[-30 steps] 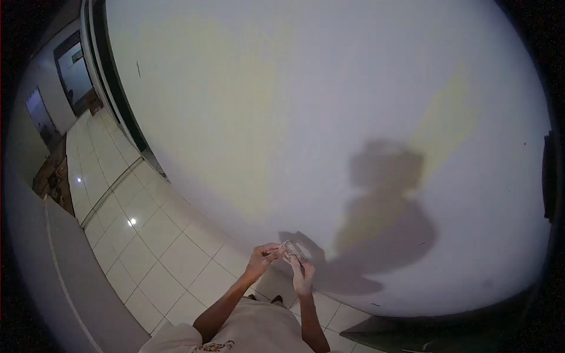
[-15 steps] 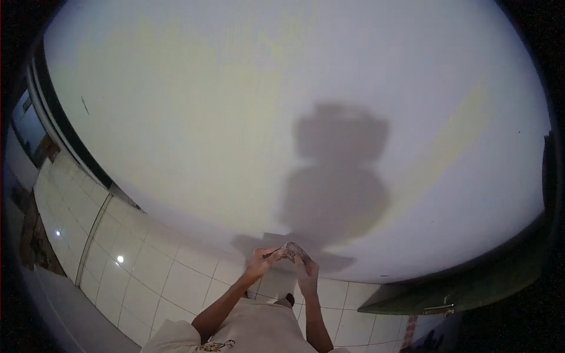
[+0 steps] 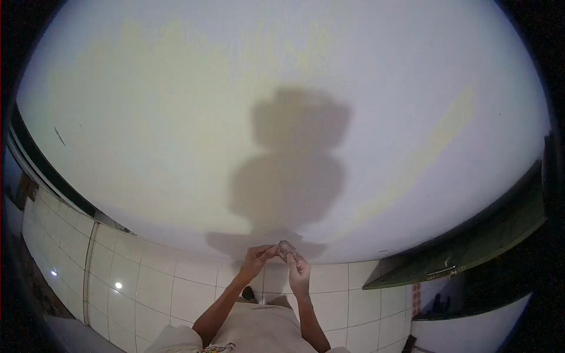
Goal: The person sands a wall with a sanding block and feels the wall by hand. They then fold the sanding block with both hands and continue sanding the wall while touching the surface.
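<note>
A small crumpled, whitish-brown item (image 3: pixel 286 250) is held up between both hands, in front of the wall's lower edge. My left hand (image 3: pixel 257 259) pinches its left side with closed fingers. On its right side, my right hand (image 3: pixel 298 272) grips it from below, thumb against it. What exactly the item is cannot be made out.
A pale wall (image 3: pixel 176 135) with yellowish patches and my shadow rises ahead. White floor tiles (image 3: pixel 154 287) run along its foot. A dark green door with a metal handle (image 3: pixel 441 273) stands at the right. Dark shoes (image 3: pixel 249 293) show below.
The view has swung to the right, so the shadow and wall marks sit further left and more of the green door shows. Both hands still hold the item.
</note>
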A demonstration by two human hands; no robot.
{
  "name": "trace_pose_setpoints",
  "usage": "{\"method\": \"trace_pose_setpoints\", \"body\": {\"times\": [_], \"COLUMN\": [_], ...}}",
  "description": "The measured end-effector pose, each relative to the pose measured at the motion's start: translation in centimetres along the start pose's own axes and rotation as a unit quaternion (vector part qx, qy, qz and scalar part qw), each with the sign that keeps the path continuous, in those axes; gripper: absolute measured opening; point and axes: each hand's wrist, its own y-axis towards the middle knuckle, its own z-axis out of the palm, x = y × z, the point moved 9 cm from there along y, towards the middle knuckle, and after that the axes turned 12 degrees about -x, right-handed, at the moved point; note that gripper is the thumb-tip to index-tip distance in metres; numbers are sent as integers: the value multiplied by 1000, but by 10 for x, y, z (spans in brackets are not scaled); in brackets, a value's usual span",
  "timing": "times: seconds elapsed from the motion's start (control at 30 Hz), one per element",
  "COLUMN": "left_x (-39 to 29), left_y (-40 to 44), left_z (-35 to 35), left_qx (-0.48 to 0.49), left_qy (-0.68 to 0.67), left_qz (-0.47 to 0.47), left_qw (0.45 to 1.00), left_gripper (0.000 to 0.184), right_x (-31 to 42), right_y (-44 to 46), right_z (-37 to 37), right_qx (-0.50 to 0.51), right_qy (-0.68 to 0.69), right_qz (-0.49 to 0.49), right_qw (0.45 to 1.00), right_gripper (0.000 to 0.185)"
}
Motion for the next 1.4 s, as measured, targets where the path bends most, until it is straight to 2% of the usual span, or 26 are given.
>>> {"method": "trace_pose_setpoints", "body": {"times": [0.03, 0.1, 0.17, 0.27, 0.37, 0.43, 0.57, 0.63, 0.67, 0.73, 0.87, 0.97, 1.03, 1.1, 1.2, 1.3, 1.37, 1.4], "left_x": [-1, -7, -9, -12, -7, -22, -27, -12, -6, -1, 3, -7, -26, -35, -64, -110, -140, -141], "left_y": [-2, -9, -15, -18, -29, -34, -41, -47, -52, -60, -73, -88, -97, -95, -79, -76, -72, -69], "left_z": [2, 3, 7, 7, 20, 27, 26, 26, 23, 16, -8, -23, -37, -56, -77, -86, -95, -107], "left_qx": [-3, -7, -11, 4, 44, 58, 61, 46, 41, 18, -45, -53, -71, -88, -108, -109, -126, -119], "left_qy": [3, 24, 45, 58, 21, 92, 99, 11, 13, -72, -58, -42, 81, 99, 100, 119, 187, 163], "left_qz": [1, -3, -6, 17, 34, 8, 45, 10, 11, -23, -9, 41, 103, 137, 192, 203, 288, 303], "left_qw": [1000, 1000, 999, 998, 998, 994, 992, 999, 999, 997, 997, 997, 989, 982, 970, 966, 931, 931], "left_gripper": [44, 42, 39, 38, 40, 40, 44, 46, 46, 46, 45, 44, 41, 38, 35, 32, 26, 28], "right_x": [-7, 2, -24, 5, 15, -12, -3, 5, 2, -8, -30, -8, 6, 12, -11, 7, 1, 12], "right_y": [-2, -4, -11, -15, -22, -23, -30, -34, -35, -41, -40, -44, -45, -47, -50, -66, -67, -73], "right_z": [-6, -5, -27, -18, -34, -50, -42, -48, -51, -51, -53, -42, -43, -42, -56, -52, -44, -33], "right_qx": [3, 23, 22, -27, -7, -27, -79, -95, -61, -18, -19, -14, -11, -4, -78, -163, -174, -180], "right_qy": [-43, 8, -133, 78, 26, -17, 60, 73, 45, 18, 18, 69, 90, 105, 36, 57, 40, 45], "right_qz": [4, -19, 17, 15, 21, -2, 4, -11, 12, 33, 77, 84, 79, 35, 21, 40, 18, 0], "right_qw": [999, 1000, 991, 997, 999, 999, 995, 993, 997, 999, 997, 994, 993, 994, 996, 984, 984, 983], "right_gripper": [32, 31, 33, 27, 26, 25, 20, 21, 19, 28, 31, 32, 32, 33, 34, 32, 33, 33]}}
